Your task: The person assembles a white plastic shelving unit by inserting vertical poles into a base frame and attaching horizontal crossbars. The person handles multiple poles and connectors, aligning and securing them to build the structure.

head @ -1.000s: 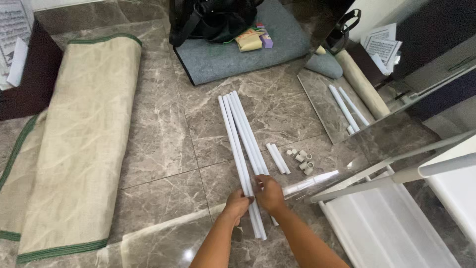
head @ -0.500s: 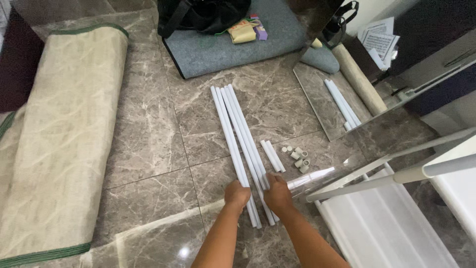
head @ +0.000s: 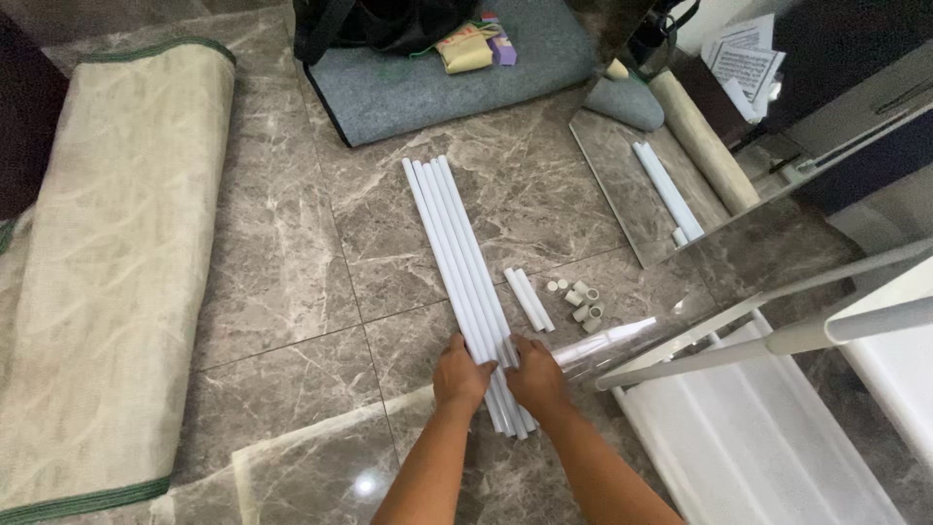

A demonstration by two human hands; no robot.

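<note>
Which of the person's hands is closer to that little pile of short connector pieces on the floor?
Right. The right hand lies just below-left of the connector pieces; the left hand is farther left, across the long white tubes.

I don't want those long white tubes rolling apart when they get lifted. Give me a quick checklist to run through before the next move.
1. Long white tubes lying side by side in one bundle: ok.
2. Left hand on the bundle's near end: ok.
3. Right hand on the same end: ok.
4. Grip closed around all tubes: cannot tell.
5. Two short tubes lying apart from the bundle: ok.
6. Small connectors off to the side of the bundle: ok.
</note>
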